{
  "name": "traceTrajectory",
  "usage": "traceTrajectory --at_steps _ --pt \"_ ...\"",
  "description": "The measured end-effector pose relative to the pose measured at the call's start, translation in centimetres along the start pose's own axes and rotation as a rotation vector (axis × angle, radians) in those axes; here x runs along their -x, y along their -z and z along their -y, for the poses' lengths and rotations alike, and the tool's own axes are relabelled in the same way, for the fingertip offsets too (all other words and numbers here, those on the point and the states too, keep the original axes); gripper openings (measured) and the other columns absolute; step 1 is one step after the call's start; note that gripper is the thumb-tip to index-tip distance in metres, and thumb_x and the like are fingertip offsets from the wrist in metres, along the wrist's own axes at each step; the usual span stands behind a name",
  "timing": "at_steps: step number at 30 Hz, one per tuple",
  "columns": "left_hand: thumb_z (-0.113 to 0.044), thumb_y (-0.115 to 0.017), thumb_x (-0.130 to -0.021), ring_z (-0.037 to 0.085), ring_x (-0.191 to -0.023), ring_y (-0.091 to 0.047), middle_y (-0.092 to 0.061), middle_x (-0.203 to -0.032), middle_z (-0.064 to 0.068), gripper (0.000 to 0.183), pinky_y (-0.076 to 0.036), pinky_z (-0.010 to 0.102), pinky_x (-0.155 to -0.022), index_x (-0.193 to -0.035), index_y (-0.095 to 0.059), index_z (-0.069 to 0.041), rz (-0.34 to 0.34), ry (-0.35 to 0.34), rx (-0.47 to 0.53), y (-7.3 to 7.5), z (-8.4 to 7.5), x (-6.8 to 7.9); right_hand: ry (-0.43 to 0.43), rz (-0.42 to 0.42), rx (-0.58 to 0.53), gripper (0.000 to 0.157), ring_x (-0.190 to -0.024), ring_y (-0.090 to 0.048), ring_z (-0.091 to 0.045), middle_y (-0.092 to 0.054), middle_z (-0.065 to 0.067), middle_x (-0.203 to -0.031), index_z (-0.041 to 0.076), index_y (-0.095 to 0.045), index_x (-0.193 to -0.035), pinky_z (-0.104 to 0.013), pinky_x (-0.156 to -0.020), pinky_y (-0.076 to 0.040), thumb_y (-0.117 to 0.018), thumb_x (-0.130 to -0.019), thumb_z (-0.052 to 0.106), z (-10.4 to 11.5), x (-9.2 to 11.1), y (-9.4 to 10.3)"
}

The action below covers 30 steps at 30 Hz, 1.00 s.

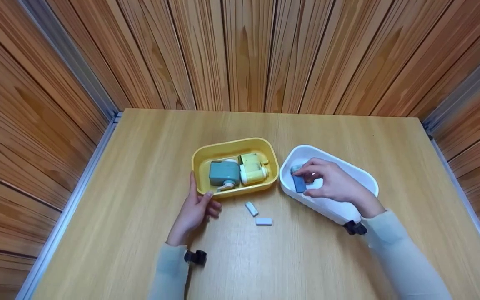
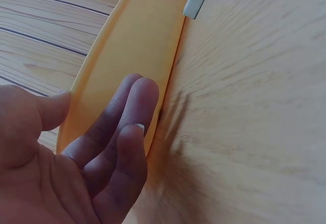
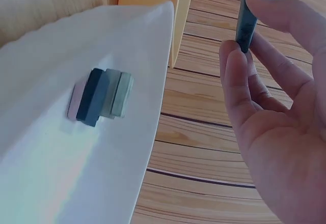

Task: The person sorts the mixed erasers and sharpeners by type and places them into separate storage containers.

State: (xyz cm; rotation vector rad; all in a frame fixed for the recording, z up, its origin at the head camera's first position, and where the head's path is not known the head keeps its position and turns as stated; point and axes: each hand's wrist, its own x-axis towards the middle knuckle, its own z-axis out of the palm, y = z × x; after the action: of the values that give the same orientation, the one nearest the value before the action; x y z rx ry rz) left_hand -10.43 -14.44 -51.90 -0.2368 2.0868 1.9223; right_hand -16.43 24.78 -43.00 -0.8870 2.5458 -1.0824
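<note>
My right hand (image 1: 333, 181) pinches a dark blue block (image 3: 246, 20) between thumb and fingertips, over the white tub (image 1: 358, 177). In the right wrist view several small blocks lie side by side in that tub, among them a navy block (image 3: 92, 96) and a pale green block (image 3: 121, 94). My left hand (image 1: 194, 212) rests at the near left corner of the yellow tub (image 1: 206, 152), index finger along its side and thumb at the rim. The other left fingers bend loosely in front of its wall (image 2: 130, 46).
Inside the yellow tub sit a teal boxy device (image 1: 224, 171) with a white crank and a yellow-and-white one (image 1: 252, 168). Two pale blocks, one slanted (image 1: 251, 208) and one crosswise (image 1: 263, 222), lie on the wooden table (image 1: 240, 266). Wood-panelled walls (image 1: 248, 54) enclose the table.
</note>
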Motion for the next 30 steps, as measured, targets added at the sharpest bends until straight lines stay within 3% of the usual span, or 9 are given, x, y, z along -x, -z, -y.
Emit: traceTrajectory --at_steps 5,11,16,19,23,26,30 --pt "-0.03 -0.048 -0.107 0.036 -0.079 -0.07 -0.071 -0.094 0.017 0.081 -0.054 0.038 -0.065 -0.153 0.016 -0.05 -0.001 0.016 -0.004 0.0 -0.1 0.0 -0.026 0.003 -0.009 0.047 -0.1 -0.064 -0.018 -0.061 0.004 -0.116 0.018 -0.07 -0.125 -0.048 -0.09 -0.053 -0.083 -0.081 0.013 -0.5 0.1 0.6" --pt "-0.029 -0.046 -0.107 0.039 -0.082 -0.069 -0.071 -0.097 0.019 0.081 -0.054 0.04 -0.065 -0.152 0.018 -0.05 0.007 0.021 -0.002 0.0 -0.2 0.0 -0.025 0.006 -0.006 0.046 -0.103 -0.064 -0.023 -0.06 0.001 -0.117 0.015 -0.07 -0.126 -0.051 -0.091 -0.052 -0.082 -0.081 0.012 -1.1 0.2 1.4" --pt "-0.028 -0.046 -0.107 0.042 -0.085 -0.068 -0.07 -0.099 0.021 0.081 -0.054 0.042 -0.067 -0.154 0.019 -0.043 0.022 0.032 -0.002 0.1 -0.3 0.1 -0.044 -0.01 0.001 0.047 -0.103 -0.064 -0.029 -0.06 -0.004 -0.118 0.012 -0.069 -0.124 -0.05 -0.092 -0.052 -0.083 -0.08 0.009 -1.7 0.1 2.0" --pt "-0.026 -0.045 -0.108 0.045 -0.089 -0.067 -0.069 -0.102 0.024 0.081 -0.054 0.045 -0.071 -0.156 0.02 -0.036 0.042 0.024 0.005 0.1 -1.3 0.9 -0.07 -0.012 -0.009 0.046 -0.104 -0.064 -0.032 -0.06 -0.006 -0.119 0.011 -0.069 -0.124 -0.051 -0.093 -0.051 -0.083 -0.08 0.007 -2.1 -0.1 2.4" --pt "-0.027 -0.045 -0.108 0.041 -0.086 -0.068 -0.069 -0.1 0.021 0.08 -0.055 0.043 -0.072 -0.155 0.019 -0.041 0.03 0.001 0.006 0.1 -1.0 1.0 -0.108 -0.015 -0.016 0.047 -0.106 -0.064 -0.032 -0.059 -0.007 -0.122 0.01 -0.068 -0.125 -0.052 -0.094 -0.05 -0.082 -0.08 0.006 -2.8 -0.3 2.8" --pt "-0.03 -0.045 -0.108 0.035 -0.082 -0.07 -0.07 -0.097 0.016 0.079 -0.055 0.039 -0.069 -0.153 0.017 -0.047 0.005 -0.006 -0.007 0.1 0.0 0.3 -0.128 -0.027 -0.025 0.048 -0.106 -0.063 -0.03 -0.059 -0.009 -0.122 0.009 -0.067 -0.126 -0.051 -0.094 -0.05 -0.082 -0.08 0.005 -3.3 -0.4 3.1" --pt "-0.03 -0.045 -0.108 0.034 -0.081 -0.07 -0.071 -0.095 0.015 0.079 -0.055 0.039 -0.067 -0.153 0.017 -0.047 -0.002 0.001 -0.023 0.1 -0.1 0.2 -0.151 -0.046 -0.04 0.048 -0.107 -0.062 -0.028 -0.059 -0.008 -0.122 0.009 -0.067 -0.127 -0.05 -0.095 -0.05 -0.081 -0.082 0.007 -3.8 -0.5 3.4"
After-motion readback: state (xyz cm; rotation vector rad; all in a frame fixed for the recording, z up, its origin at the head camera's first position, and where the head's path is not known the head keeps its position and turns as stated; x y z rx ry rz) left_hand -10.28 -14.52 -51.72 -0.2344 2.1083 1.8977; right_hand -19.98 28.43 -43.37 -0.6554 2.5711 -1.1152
